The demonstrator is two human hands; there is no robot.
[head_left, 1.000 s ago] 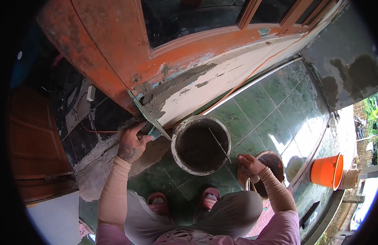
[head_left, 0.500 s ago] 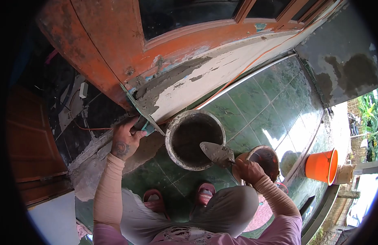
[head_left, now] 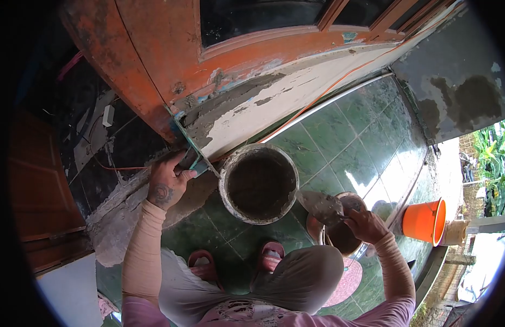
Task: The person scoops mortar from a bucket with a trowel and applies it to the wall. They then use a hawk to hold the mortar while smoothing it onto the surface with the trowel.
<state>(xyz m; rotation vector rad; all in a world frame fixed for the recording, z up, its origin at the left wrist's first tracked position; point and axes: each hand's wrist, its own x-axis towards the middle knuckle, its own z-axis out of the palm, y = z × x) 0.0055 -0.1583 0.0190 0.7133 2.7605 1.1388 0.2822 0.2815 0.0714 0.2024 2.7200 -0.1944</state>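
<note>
My left hand (head_left: 167,182) is closed around the grip of a green plastering float (head_left: 193,145). The float is seen edge-on, close to the end of the partly plastered wall (head_left: 252,111). In my right hand (head_left: 368,225) is a pointed trowel (head_left: 321,207), its blade smeared with grey. The blade hovers over the near-left rim of a small bucket (head_left: 313,228), just right of a larger round tub (head_left: 223,188). Dark grey stuff lies inside the tub.
An orange wooden frame (head_left: 154,65) with dark panes rises above the wall. An orange cable (head_left: 340,79) runs along it. An orange bucket (head_left: 419,220) stands at the right on green tiles (head_left: 329,141). A pink round thing (head_left: 345,283) lies beside my knee.
My right hand has moved right with the trowel, whose blade has gone from the tub's right rim to over the small bucket. My left hand stays on the float; the view has shifted slightly.
</note>
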